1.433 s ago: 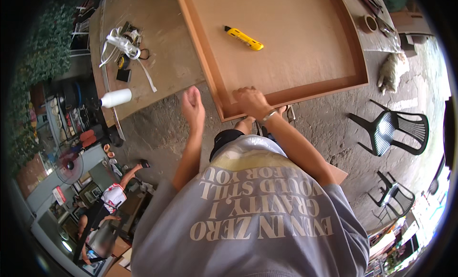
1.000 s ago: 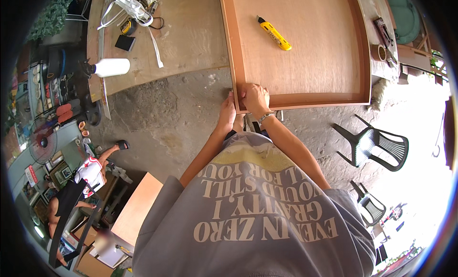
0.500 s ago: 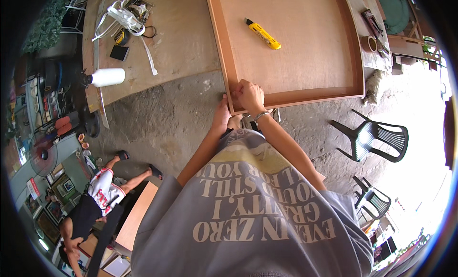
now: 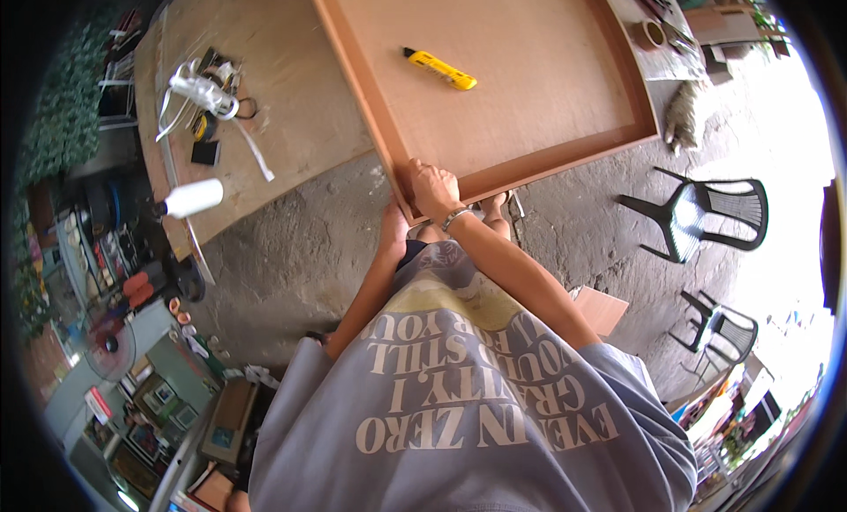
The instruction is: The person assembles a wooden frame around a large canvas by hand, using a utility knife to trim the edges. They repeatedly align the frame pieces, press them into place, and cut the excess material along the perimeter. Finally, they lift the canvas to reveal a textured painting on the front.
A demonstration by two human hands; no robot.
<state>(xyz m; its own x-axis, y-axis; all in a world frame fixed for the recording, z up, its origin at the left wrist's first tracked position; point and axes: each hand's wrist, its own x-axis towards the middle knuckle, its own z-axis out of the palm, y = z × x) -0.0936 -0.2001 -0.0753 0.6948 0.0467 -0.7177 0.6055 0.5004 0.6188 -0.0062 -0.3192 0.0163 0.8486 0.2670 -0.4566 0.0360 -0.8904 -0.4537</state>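
Note:
A large shallow wooden tray [image 4: 388, 139] with raised walls lies in front of me, its nearest left corner close to my body. My left hand [image 4: 394, 227] grips that corner from outside, its fingertips partly hidden by the wall. Inside the same corner, my right hand [image 4: 434, 191] bears down with bent fingers against the wall and base. Whatever its fingers may be pinching is hidden. A yellow tube with a black tip [image 4: 441, 69] lies on the tray's bottom, beyond my right hand and apart from it.
On the worktable [image 4: 291, 106] at left are a bundle of white strap [image 4: 207, 96], a tape measure [image 4: 204, 126], a small black block [image 4: 206, 153] and a white bottle [image 4: 192, 198]. A tape roll [image 4: 648, 36] sits right of the tray. Plastic chairs [image 4: 688, 219] stand at right, near a furry animal [image 4: 685, 117].
My view has turned, so the tray and table appear shifted left and tilted. Both hands stay at the corner; my right hand's fingers look flatter. The person at lower left has mostly left view.

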